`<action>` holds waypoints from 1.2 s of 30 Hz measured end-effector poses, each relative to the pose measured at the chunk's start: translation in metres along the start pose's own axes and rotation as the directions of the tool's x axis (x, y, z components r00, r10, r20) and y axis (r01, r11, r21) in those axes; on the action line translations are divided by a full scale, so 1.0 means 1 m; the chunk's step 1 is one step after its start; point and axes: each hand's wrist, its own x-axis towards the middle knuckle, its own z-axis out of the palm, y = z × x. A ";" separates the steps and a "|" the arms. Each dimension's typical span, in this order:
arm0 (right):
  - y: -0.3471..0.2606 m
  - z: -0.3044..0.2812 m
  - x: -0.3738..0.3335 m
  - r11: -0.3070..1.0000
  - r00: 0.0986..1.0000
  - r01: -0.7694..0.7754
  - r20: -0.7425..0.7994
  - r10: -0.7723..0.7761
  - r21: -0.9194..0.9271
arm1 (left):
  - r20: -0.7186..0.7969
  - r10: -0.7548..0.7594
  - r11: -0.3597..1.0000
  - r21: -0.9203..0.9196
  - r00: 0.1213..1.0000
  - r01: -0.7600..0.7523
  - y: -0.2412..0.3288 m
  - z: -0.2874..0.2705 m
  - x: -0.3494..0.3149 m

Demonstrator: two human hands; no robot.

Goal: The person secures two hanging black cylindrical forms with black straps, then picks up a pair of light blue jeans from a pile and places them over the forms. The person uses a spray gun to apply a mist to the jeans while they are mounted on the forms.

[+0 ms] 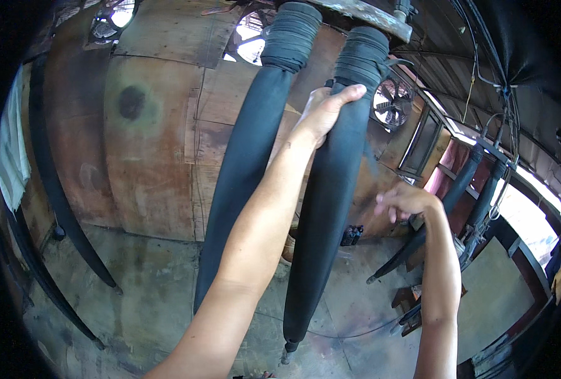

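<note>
Two long black tapered rubber-like tubes hang side by side before me, the left tube (pixel 245 145) and the right tube (pixel 324 208). Dark rubber strips are wound tightly round their upper ends; one such wrapping (pixel 360 57) has a loose strip end sticking out to the right. My left hand (pixel 328 114) grips the right tube just below this wrapping, thumb across the front and fingers hidden behind. Something white (pixel 309 104) shows beside that hand; I cannot tell what it is. Lower and to the right, my right hand (pixel 406 202) hovers with loosely bent fingers apart, apparently holding nothing.
A metal beam (pixel 375 19) crosses above the tubes. More black tubes (pixel 65 189) hang at the left, and another pair (pixel 463 174) at the right. Wooden panels (pixel 148 151) with fans (pixel 392 104) form the wall. Cables (pixel 507 114) dangle upper right.
</note>
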 end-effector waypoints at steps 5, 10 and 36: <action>-0.150 -0.035 -0.030 0.808 0.672 0.582 -0.506 -0.540 -0.090 | -0.005 0.104 0.994 0.020 0.995 -0.104 -0.005 -0.001 0.004; -0.239 -0.015 0.039 0.633 0.590 0.384 -0.349 -0.729 -0.673 | 0.024 0.408 0.887 0.224 0.913 -0.403 -0.021 -0.007 0.015; -0.249 0.005 -0.011 0.567 0.883 0.394 -0.469 -0.016 0.723 | -0.091 0.503 0.705 0.618 0.860 -0.347 -0.047 -0.009 0.041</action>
